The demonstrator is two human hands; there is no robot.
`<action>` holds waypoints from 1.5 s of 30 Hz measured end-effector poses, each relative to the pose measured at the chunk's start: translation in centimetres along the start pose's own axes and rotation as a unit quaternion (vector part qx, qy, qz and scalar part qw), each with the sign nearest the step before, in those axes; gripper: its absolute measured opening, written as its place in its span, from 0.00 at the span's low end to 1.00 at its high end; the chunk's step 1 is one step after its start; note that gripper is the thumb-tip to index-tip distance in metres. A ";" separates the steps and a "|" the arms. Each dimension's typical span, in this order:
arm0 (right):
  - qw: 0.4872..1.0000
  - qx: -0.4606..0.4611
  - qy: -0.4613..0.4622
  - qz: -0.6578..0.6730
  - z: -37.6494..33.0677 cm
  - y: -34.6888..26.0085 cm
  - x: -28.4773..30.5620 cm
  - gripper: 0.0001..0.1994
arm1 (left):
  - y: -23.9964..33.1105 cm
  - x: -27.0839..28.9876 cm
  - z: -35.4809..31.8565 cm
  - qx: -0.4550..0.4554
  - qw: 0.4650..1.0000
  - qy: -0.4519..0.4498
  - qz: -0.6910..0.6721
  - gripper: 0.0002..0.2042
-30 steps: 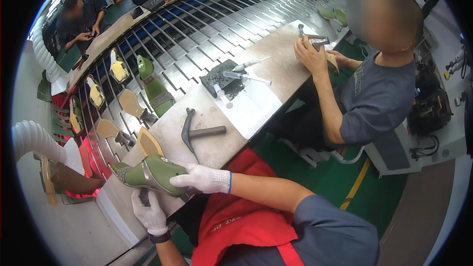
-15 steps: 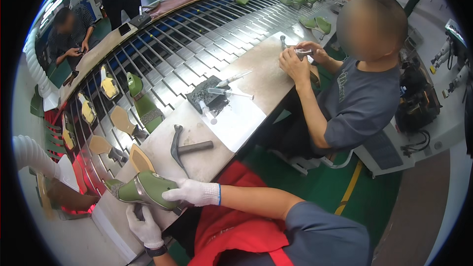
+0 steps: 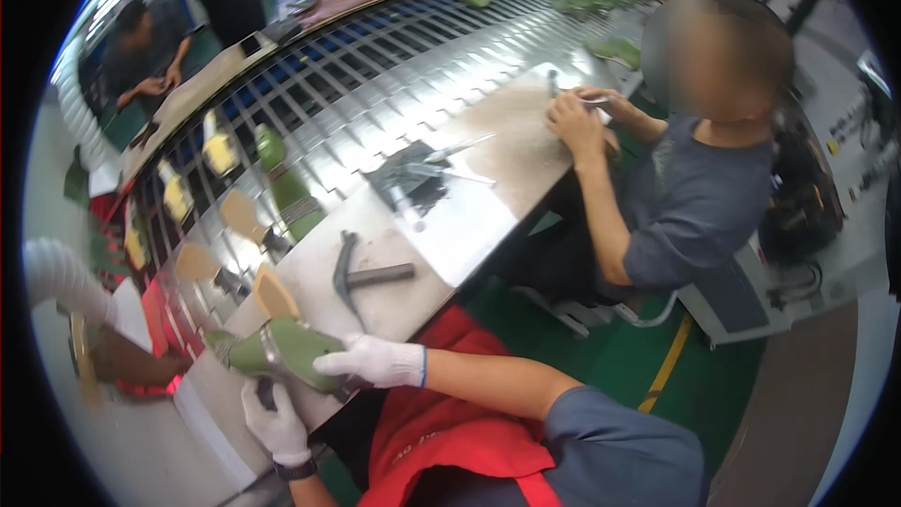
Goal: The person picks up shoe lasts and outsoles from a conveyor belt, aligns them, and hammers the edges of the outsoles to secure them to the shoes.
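Note:
A green shoe (image 3: 282, 352) with a silvery strap and a glittery grey end is held over the near edge of the workbench. My right hand (image 3: 380, 361), in a white knitted glove, grips its right end with thumb and fingers. Below the shoe, my left hand (image 3: 277, 422), also gloved, is closed around a dark part of it, probably the heel. Just beyond the shoe, a tan sole (image 3: 275, 293) lies at the bench edge. A hammer (image 3: 375, 275) with a curved dark head rests on the bench to the right of it.
Shoe parts (image 3: 246, 218) and a green shoe (image 3: 293, 190) lie on the slatted conveyor (image 3: 328, 103). White paper (image 3: 460, 244) with a dark pad and syringe-like tubes lies on the bench. A co-worker (image 3: 685, 197) sits at right, hands on a small thing. A white hose (image 3: 61, 272) stands left.
The whole view has shifted a little, with some blur. Both hands keep their hold on the green shoe, which is turned slightly. The co-worker's hands stay together.

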State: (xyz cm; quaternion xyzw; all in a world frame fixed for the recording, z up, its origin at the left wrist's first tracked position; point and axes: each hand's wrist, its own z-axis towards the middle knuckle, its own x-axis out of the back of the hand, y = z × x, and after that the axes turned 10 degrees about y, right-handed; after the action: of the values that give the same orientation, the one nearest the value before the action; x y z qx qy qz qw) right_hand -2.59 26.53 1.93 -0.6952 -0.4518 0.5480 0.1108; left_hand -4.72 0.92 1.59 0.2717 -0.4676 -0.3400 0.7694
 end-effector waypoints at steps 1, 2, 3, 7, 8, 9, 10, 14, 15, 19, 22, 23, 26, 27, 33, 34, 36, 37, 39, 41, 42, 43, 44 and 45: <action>1.000 -0.004 0.001 -0.010 -0.1 -0.2 -0.3 0.34 | -0.1 0.1 0.0 -0.004 1.000 0.006 0.001 0.17; 0.999 0.009 0.000 -0.035 -0.6 -0.9 -0.3 0.34 | -0.2 0.1 0.0 0.003 1.000 0.004 0.006 0.15; 0.999 0.032 0.006 0.006 -0.3 0.1 0.4 0.35 | 0.8 -0.1 0.3 0.005 1.000 -0.007 0.002 0.14; 0.999 -0.013 0.035 -0.008 -1.5 -1.3 0.3 0.35 | 1.0 -0.6 0.4 0.035 0.999 -0.012 -0.037 0.17; 0.999 -0.028 0.017 -0.015 -1.3 -1.2 0.1 0.35 | 0.8 -0.2 0.3 0.025 0.999 0.002 -0.035 0.18; 0.999 -0.016 0.022 -0.025 -1.3 -1.1 0.1 0.34 | 1.0 -0.3 0.3 0.014 0.999 0.010 -0.037 0.18; 0.999 -0.001 0.030 -0.034 -1.2 -1.0 0.0 0.34 | 0.8 -0.1 0.3 0.020 0.999 0.020 -0.031 0.18; 0.998 -0.027 0.024 -0.049 -0.6 -0.6 0.2 0.34 | 0.1 0.2 0.2 -0.027 0.999 0.010 -0.015 0.18; 0.999 -0.022 0.026 -0.034 -0.7 -0.7 0.0 0.34 | 0.0 0.1 0.2 -0.033 0.999 0.008 -0.018 0.18; 0.999 -0.010 0.032 -0.025 -0.8 -1.2 -0.6 0.34 | 0.3 0.3 0.3 -0.017 1.000 0.001 -0.007 0.17; 1.000 -0.002 0.030 -0.007 -0.7 -1.0 -0.5 0.34 | -0.3 0.6 0.5 0.067 0.994 0.030 -0.077 0.18; 1.000 -0.002 0.028 -0.005 -0.7 -1.2 -0.6 0.34 | -0.2 0.9 1.3 0.064 0.990 0.073 -0.101 0.20; 0.999 -0.019 0.028 -0.026 -0.8 -1.6 -0.7 0.34 | 3.5 1.5 6.5 0.002 0.988 0.089 -0.123 0.22; 0.999 -0.019 0.023 -0.028 -0.8 -1.7 -0.5 0.34 | 5.7 1.2 9.3 -0.057 0.989 0.063 -0.125 0.24; 0.999 -0.018 0.011 -0.038 -0.5 -1.0 0.5 0.37 | 11.4 -11.9 23.4 0.005 0.974 -0.224 -0.027 0.39; 0.999 -0.012 -0.002 -0.040 -0.5 -1.0 0.4 0.37 | 11.8 -14.6 25.3 0.026 0.964 -0.261 0.051 0.44; 1.000 -0.003 -0.010 -0.029 -0.5 -0.9 0.4 0.40 | 12.6 -20.2 27.3 0.071 0.943 -0.306 0.115 0.50; 1.000 -0.002 -0.014 -0.025 -0.4 -0.6 0.3 0.40 | 12.6 -22.5 28.0 0.099 0.941 -0.306 0.109 0.51; 0.998 0.011 -0.006 -0.066 -0.1 0.0 0.3 0.40 | 9.2 -28.2 28.6 0.163 0.958 -0.230 0.056 0.44; 0.998 0.016 0.014 -0.052 -0.6 -0.7 0.0 0.41 | 11.3 -29.1 28.1 0.159 0.966 -0.183 0.092 0.39; 0.999 0.002 0.002 -0.052 -0.6 -1.1 0.0 0.41 | 10.0 -30.1 29.2 0.179 0.962 -0.204 -0.036 0.40; 0.998 -0.012 -0.017 -0.052 -0.6 -1.3 -0.1 0.41 | 9.2 -30.1 30.1 0.197 0.943 -0.216 -0.160 0.40; 0.999 -0.008 -0.014 -0.045 -0.4 -1.3 0.2 0.41 | 9.7 -30.0 30.3 0.279 0.861 -0.229 -0.359 0.33; 0.997 0.020 -0.013 -0.074 -0.3 -1.0 0.4 0.42 | 10.2 -29.9 31.3 0.302 0.842 -0.208 -0.396 0.28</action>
State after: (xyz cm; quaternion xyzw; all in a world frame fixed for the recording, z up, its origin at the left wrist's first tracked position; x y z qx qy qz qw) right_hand -2.88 27.50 2.41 -0.6505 -0.4923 0.5559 0.1593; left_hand -40.15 27.33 6.11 0.5755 -0.5488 -0.5059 0.3341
